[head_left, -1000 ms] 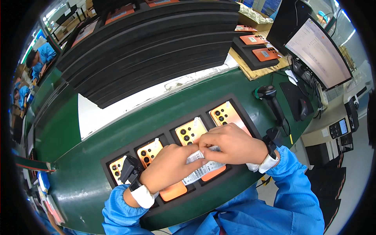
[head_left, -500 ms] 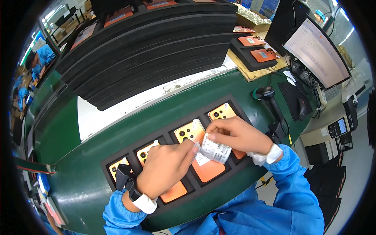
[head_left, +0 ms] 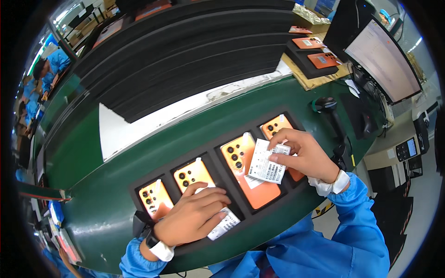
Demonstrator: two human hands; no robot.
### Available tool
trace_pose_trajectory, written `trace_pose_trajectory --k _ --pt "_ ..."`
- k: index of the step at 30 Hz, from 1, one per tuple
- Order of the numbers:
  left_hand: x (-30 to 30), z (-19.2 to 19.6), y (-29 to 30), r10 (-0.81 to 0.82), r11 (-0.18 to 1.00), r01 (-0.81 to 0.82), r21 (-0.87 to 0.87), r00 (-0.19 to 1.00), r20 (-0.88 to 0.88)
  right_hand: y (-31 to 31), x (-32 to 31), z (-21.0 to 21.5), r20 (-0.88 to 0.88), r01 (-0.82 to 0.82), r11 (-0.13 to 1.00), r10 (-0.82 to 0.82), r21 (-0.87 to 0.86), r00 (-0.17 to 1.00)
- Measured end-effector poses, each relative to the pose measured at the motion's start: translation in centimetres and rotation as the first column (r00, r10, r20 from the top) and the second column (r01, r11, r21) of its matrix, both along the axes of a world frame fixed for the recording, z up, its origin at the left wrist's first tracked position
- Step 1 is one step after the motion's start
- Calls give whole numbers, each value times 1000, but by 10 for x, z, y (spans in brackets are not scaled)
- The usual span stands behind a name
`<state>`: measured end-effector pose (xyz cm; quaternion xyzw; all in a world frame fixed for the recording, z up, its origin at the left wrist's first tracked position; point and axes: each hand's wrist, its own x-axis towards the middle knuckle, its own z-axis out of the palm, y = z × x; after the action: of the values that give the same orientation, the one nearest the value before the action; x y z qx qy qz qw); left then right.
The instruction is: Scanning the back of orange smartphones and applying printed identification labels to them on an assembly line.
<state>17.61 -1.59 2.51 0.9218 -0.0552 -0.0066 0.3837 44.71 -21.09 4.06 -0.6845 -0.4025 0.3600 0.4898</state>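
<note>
Four slots of a black foam tray (head_left: 215, 163) hold orange smartphones, backs up. My left hand (head_left: 192, 215) is over the second phone (head_left: 191, 174) from the left, covering its lower part; its thumb and fingers are closed on a white printed label (head_left: 224, 225) that sticks out below. Above the third phone (head_left: 262, 198), my right hand (head_left: 308, 155) pinches a white sheet of labels (head_left: 269, 163). Part of another white label (head_left: 253, 182) shows on that phone beneath the sheet. The fourth phone (head_left: 276, 124) is partly behind my right hand. Left of my left hand lies the first phone (head_left: 155, 198).
A tall stack of black trays (head_left: 185, 60) stands behind the green table (head_left: 106, 222). At the right are a barcode scanner (head_left: 329, 116), a monitor (head_left: 384, 60), a mouse (head_left: 368, 124) and a printer (head_left: 394, 150). More phones (head_left: 323, 60) lie at the back right. Other people sit far left.
My left hand has moved away from my right hand, down over the second phone, with a label. The sheet in my right hand now faces up, flatter. The whole view has shifted slightly.
</note>
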Motion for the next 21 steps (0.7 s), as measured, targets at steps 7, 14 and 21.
trace_pose_trajectory --k 7,14,21 --pt "-9 4 6 38 999 -31 -29 955 293 34 -37 -11 -179 -269 963 263 -13 948" --pt "-27 -3 11 114 988 -60 -139 899 422 57 -59 -1 479 -349 930 359 -115 801" --pt "-23 -4 13 96 987 -33 -157 906 412 64 -82 -25 811 -562 818 409 -122 419"
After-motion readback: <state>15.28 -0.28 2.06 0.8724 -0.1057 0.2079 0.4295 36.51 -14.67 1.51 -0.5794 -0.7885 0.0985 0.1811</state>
